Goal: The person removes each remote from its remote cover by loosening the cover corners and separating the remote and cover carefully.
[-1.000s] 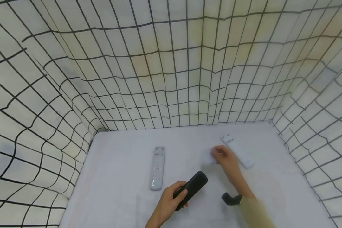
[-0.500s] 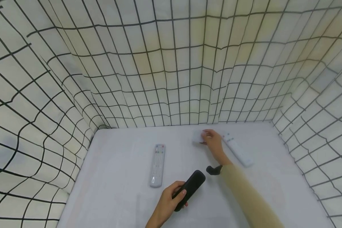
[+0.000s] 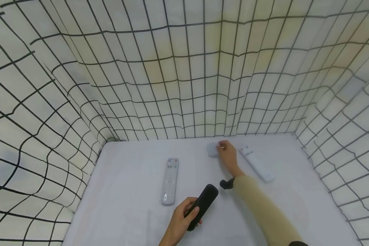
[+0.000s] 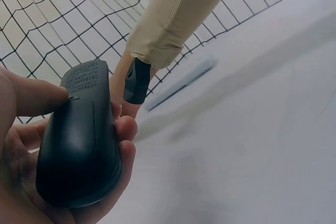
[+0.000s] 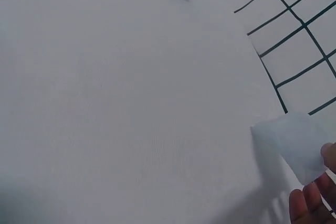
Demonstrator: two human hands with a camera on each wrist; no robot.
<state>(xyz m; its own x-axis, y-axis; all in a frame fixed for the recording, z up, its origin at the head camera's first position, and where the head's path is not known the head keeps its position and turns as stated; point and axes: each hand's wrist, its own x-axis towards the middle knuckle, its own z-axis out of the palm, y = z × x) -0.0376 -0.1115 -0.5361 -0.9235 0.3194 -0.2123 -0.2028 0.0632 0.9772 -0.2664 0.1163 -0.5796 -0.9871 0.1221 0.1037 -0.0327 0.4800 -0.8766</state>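
My left hand (image 3: 182, 217) grips a black remote control (image 3: 203, 206) above the front middle of the table. In the left wrist view the remote's back (image 4: 79, 135) faces up, and the thumb rests by a small notch below a printed label. My right hand (image 3: 228, 155), near the table's far edge, pinches a small, thin white piece (image 5: 294, 142) resembling a wipe or paper, between thumb and fingers. Its exact kind cannot be told. In the right wrist view only fingertips (image 5: 313, 203) and the thumb show at the right edge.
A grey-white remote (image 3: 170, 181) lies left of my left hand. Another white remote (image 3: 256, 164) lies slantwise right of my right hand. Black-grid netting (image 3: 184, 85) encloses the white table (image 3: 126, 191) at back and sides. A black wrist mount (image 3: 226, 184) juts from my right sleeve.
My right hand has moved away and to the left with the white piece, toward the table's far edge, then nearly stopped. My left hand keeps hold of the black remote, barely shifting.
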